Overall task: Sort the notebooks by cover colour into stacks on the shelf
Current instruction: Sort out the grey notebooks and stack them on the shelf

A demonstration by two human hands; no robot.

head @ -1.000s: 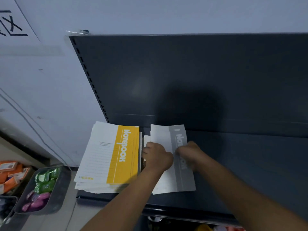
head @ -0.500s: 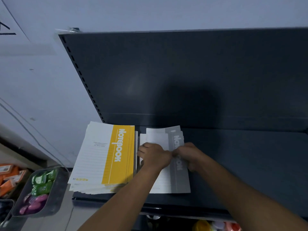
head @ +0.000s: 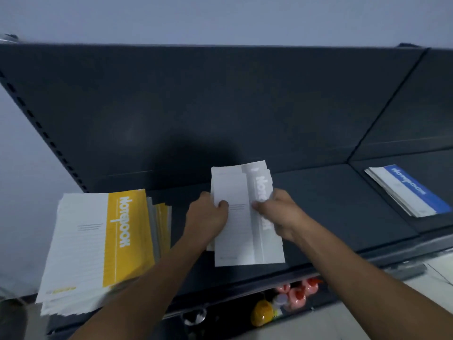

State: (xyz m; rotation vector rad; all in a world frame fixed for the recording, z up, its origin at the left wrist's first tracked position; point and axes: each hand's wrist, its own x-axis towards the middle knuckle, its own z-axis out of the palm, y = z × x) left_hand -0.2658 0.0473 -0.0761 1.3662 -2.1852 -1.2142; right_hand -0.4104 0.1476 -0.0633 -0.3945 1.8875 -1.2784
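Nearest: left hand (head: 208,217) and right hand (head: 279,214), fingers clenched on opposite long edges of the grey notebooks (head: 240,231), fanned unevenly over the shelf (head: 331,217) front. Left of the grey notebooks: yellow stack (head: 98,241), projecting past the shelf lip. Far right, further back: blue stack (head: 407,190). Risk of fanned copies slipping out under uneven squeeze; risk of dislodging the yellow stack by forearm contact.
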